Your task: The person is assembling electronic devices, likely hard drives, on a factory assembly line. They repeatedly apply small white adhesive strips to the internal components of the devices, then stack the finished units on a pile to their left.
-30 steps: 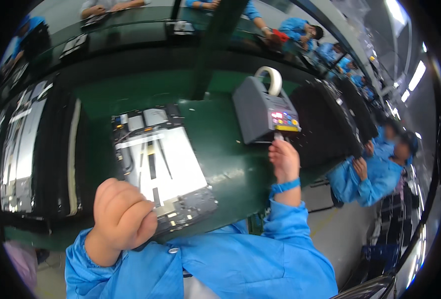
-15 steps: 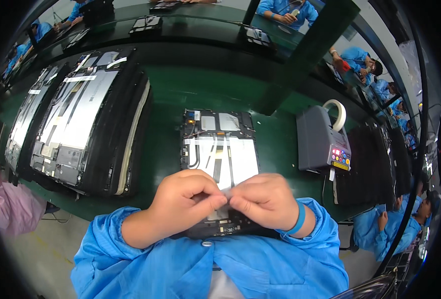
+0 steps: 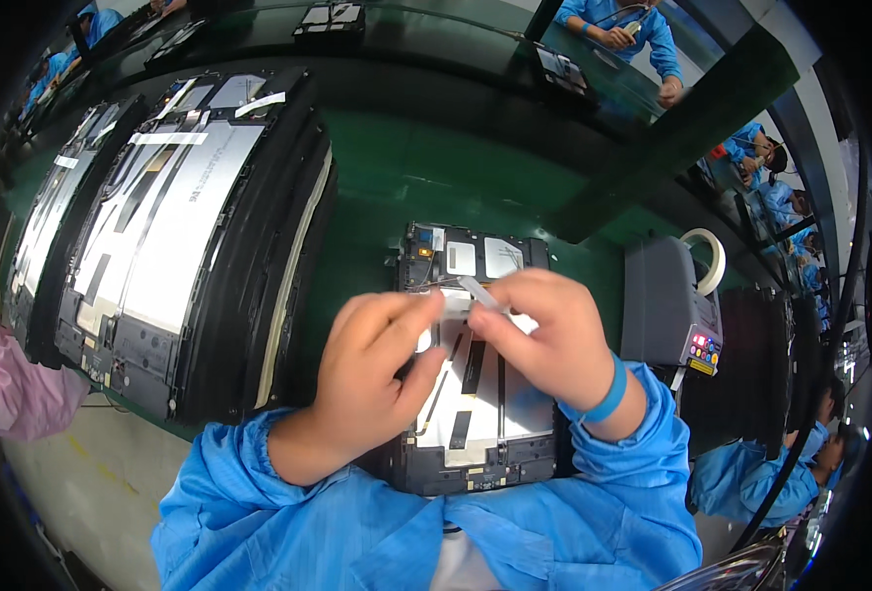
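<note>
Pinching a small translucent strip (image 3: 475, 292) between thumb and forefinger, the right hand (image 3: 551, 340) works at the centre of the frame, a blue wristband (image 3: 608, 391) behind it. Just to its left comes the left hand (image 3: 367, 379), apart from its partner, fingers curled, thumb and forefinger parted; whether that forefinger touches anything, I cannot tell. Right under both, lower centre, lies the opened flat device (image 3: 530, 409), a silvery sheet across its middle and dark parts along top and bottom, partly covered by the hands. It's flat on the green surface (image 3: 406, 163), near edge close to the blue jacket (image 3: 377, 537).

Out to the right now: a grey tape dispenser (image 3: 658, 305), small lights glowing on its front, a pale tape roll (image 3: 714, 264) on top. Beside it, at the right, dark stacked slabs (image 3: 741, 360). Over on the left, a tall dark stack topped by a similar open device (image 3: 195, 202), with another open device (image 3: 50, 222) farther left. Up at upper right, a green post (image 3: 677, 138) slants across, and a co-worker in blue (image 3: 661, 44) sits beyond it. Lower left, a pink sleeve (image 3: 22, 384) shows.
</note>
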`<state>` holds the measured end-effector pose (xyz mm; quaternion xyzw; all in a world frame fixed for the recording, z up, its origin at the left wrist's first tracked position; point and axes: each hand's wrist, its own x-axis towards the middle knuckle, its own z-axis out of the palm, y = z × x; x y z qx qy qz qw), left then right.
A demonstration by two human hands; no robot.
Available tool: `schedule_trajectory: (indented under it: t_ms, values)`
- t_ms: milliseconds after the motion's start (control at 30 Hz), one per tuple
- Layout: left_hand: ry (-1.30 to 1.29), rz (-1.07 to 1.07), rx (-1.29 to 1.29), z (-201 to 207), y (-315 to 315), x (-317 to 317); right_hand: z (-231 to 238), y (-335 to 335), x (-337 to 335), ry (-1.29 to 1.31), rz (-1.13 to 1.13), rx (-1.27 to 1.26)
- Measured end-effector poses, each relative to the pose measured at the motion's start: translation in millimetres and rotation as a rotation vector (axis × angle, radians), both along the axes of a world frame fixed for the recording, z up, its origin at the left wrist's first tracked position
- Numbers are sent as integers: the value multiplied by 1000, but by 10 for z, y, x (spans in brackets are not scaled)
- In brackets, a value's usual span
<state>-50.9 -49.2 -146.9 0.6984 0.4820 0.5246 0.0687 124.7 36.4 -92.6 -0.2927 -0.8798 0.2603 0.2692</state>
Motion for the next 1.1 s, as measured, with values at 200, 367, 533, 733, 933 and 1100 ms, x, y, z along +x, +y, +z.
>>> schedule_trajectory:
  t_ms: [200, 367, 533, 733, 933, 1100]
  values:
    - [5, 187, -185, -178, 109, -52, -165, 357, -244, -99, 12, 44]
    - [88, 204, -270, -182, 137, -70, -174, 500, -382, -83, 66, 36]
    - [198, 233, -256, -157, 123, -69, -241, 659, -502, -93, 160, -7]
    - [212, 239, -254, -130, 125, -46, -276, 581, -558, -196, -6, -15]
    - [83, 319, -197, -191, 116, 2, -232, 572, -518, -275, -157, -170]
    - [102, 309, -196, -168, 107, 1, -354, 598, -438, -84, -86, -159]
